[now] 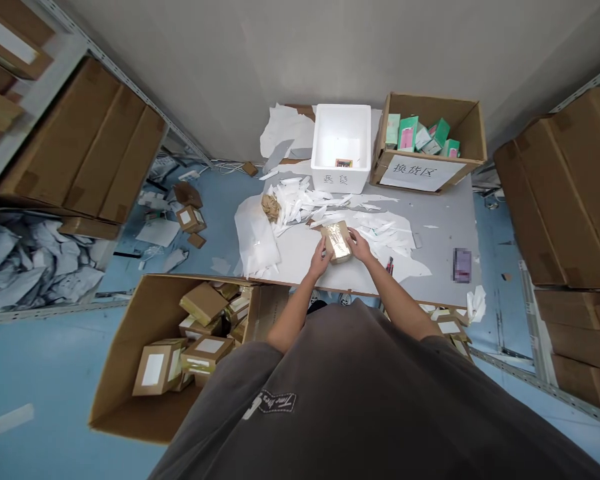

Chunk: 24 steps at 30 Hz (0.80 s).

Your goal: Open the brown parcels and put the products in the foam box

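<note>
A small cardboard box with shiny clear tape across its top is held between my two hands over the table. My left hand grips its left side, fingers curled along the edge. On the opposite side, my right hand holds the upper right edge. Torn strips of white paper lie heaped just beyond the box, and more cover the tabletop around it. A red and black tool, too small to name surely, rests by my right forearm.
Behind stand a white foam bin and a labelled carton holding green and white boxes. A large open carton of taped parcels sits at my left. Shelves with big cartons flank both sides. Crumpled brown paper lies at the table's left.
</note>
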Each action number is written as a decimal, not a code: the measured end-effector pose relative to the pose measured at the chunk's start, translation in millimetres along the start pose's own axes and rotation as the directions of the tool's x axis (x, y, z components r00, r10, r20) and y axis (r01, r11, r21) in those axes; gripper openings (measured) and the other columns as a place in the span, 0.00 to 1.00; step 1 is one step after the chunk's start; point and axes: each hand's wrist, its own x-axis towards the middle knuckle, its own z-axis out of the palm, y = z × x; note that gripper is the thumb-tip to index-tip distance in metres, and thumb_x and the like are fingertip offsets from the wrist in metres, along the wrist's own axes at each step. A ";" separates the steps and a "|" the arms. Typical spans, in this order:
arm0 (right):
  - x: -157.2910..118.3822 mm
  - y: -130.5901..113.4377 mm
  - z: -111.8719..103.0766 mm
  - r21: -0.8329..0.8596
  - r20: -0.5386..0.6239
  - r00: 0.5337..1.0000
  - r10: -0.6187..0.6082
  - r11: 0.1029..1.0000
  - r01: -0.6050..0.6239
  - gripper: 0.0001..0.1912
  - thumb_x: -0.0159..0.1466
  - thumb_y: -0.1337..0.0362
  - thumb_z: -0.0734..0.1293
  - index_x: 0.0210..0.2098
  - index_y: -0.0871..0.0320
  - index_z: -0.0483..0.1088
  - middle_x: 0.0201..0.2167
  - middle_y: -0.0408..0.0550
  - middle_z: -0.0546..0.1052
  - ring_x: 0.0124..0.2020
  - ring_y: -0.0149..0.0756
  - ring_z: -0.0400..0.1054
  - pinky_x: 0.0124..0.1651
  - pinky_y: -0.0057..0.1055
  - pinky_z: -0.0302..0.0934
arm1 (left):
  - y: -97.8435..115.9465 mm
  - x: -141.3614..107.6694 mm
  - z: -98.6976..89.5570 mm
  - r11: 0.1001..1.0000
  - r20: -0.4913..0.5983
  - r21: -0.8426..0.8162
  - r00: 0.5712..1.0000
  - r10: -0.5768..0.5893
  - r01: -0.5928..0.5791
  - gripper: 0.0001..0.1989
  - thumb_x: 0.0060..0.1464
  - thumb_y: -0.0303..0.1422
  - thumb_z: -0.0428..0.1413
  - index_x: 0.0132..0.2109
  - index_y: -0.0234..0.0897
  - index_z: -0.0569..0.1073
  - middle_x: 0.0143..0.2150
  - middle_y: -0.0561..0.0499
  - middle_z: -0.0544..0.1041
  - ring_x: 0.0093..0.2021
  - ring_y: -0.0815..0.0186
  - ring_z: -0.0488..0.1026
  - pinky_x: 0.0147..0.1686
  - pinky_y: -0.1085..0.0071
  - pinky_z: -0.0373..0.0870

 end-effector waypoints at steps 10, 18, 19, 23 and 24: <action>-66.3 28.2 -2.3 0.119 0.082 0.997 0.006 0.993 -0.016 0.55 0.60 0.53 0.74 0.82 0.48 0.52 0.75 0.57 0.68 0.70 0.54 0.71 0.69 0.55 0.68 | 6.1 -15.0 17.7 0.998 0.059 0.051 0.997 0.039 -0.042 0.54 0.62 0.51 0.66 0.84 0.42 0.50 0.83 0.39 0.54 0.82 0.46 0.53 0.76 0.50 0.61; -31.0 1.1 11.4 -0.009 -0.054 0.998 0.027 1.000 -0.028 0.43 0.68 0.48 0.70 0.79 0.48 0.59 0.61 0.54 0.82 0.58 0.54 0.80 0.68 0.59 0.69 | 7.1 -7.5 -23.5 1.000 -0.042 -0.017 0.999 -0.012 0.012 0.49 0.67 0.44 0.60 0.84 0.46 0.44 0.80 0.41 0.64 0.72 0.51 0.71 0.69 0.53 0.72; -24.8 2.8 17.4 -0.030 -0.017 0.999 0.036 0.999 -0.037 0.43 0.67 0.51 0.70 0.79 0.48 0.60 0.63 0.54 0.81 0.59 0.55 0.80 0.68 0.59 0.69 | 3.0 -5.3 -24.1 1.000 -0.021 0.001 1.000 -0.020 0.020 0.49 0.66 0.43 0.61 0.84 0.45 0.45 0.81 0.41 0.61 0.75 0.49 0.67 0.71 0.52 0.69; -18.1 20.3 42.3 -0.079 0.145 0.989 0.044 0.996 -0.032 0.44 0.63 0.54 0.72 0.77 0.49 0.63 0.68 0.52 0.77 0.65 0.58 0.75 0.70 0.61 0.66 | -15.0 1.8 -24.7 0.987 0.106 0.162 0.994 -0.028 0.010 0.55 0.56 0.39 0.69 0.83 0.41 0.51 0.84 0.39 0.51 0.84 0.41 0.47 0.79 0.44 0.54; -21.2 25.7 45.3 -0.086 0.148 0.989 0.021 0.996 -0.008 0.44 0.63 0.54 0.72 0.77 0.49 0.63 0.70 0.52 0.75 0.68 0.59 0.72 0.72 0.61 0.64 | -17.8 3.6 -27.2 0.977 0.135 0.211 0.991 -0.023 -0.006 0.57 0.53 0.39 0.71 0.83 0.41 0.53 0.85 0.38 0.49 0.84 0.39 0.44 0.79 0.42 0.52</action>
